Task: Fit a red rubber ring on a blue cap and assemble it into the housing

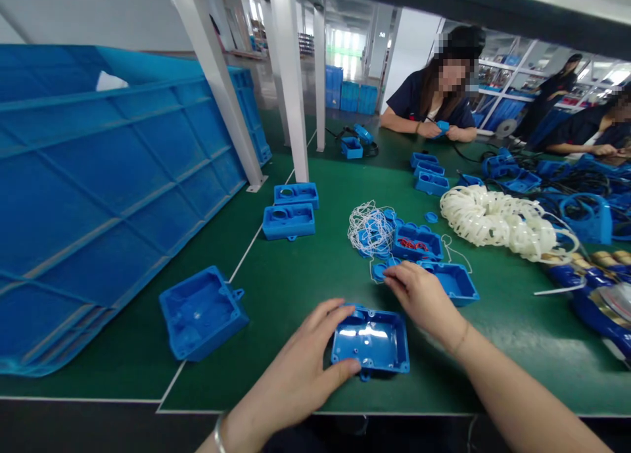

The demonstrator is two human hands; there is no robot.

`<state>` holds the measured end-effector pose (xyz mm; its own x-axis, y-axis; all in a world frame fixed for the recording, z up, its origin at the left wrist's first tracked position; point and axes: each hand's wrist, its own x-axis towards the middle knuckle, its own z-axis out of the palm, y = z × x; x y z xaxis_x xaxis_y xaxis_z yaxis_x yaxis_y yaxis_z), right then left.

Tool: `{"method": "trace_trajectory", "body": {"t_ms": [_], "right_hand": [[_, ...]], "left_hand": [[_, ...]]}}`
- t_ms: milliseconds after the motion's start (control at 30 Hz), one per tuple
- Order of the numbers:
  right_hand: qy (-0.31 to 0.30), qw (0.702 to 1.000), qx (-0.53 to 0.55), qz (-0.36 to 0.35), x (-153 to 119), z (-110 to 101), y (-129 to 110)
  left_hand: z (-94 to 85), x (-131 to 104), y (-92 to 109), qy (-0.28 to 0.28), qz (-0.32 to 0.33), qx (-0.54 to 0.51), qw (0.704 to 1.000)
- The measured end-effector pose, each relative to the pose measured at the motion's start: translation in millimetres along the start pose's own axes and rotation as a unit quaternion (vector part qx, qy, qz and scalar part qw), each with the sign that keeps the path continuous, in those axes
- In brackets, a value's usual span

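My left hand (pixel 315 354) grips the left end of an open blue plastic box (pixel 377 341), fingers on its far rim and thumb on its near side. The box lies hollow side up at the table's front. Beyond it, my right hand (pixel 424 298) pinches the edge of a small round blue cap (pixel 378 273) with white string attached. Partly behind that hand sits another open blue box (pixel 458 283). A tangle of white string (pixel 367 226) lies over more blue caps, beside a blue box holding small red pieces (pixel 413 244).
A blue box (pixel 204 315) rests at the left, and two more (pixel 290 221) stand near the white posts (pixel 290 78). A large blue crate (pixel 113 190) borders the left side. White plastic rings (pixel 503 219) lie at right. A co-worker (pixel 438 98) sits across the table.
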<state>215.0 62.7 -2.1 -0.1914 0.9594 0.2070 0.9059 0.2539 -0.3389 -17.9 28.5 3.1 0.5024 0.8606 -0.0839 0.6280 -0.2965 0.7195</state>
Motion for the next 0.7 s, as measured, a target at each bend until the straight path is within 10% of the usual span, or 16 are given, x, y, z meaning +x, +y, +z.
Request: {"method": "trace_trajectory", "body": {"t_ms": [200,700], "right_hand": [[0.027,0.989,-0.122,0.076,43.1,16.1,-14.9],[-0.010,0.989,-0.105,0.100,52.3,24.2,-17.6]], "left_hand": [[14.2,-3.9,7.1,0.014,-0.009,-0.022,1.000],[-24.6,49.7,15.4,0.124,0.098,0.012,0.987]]}}
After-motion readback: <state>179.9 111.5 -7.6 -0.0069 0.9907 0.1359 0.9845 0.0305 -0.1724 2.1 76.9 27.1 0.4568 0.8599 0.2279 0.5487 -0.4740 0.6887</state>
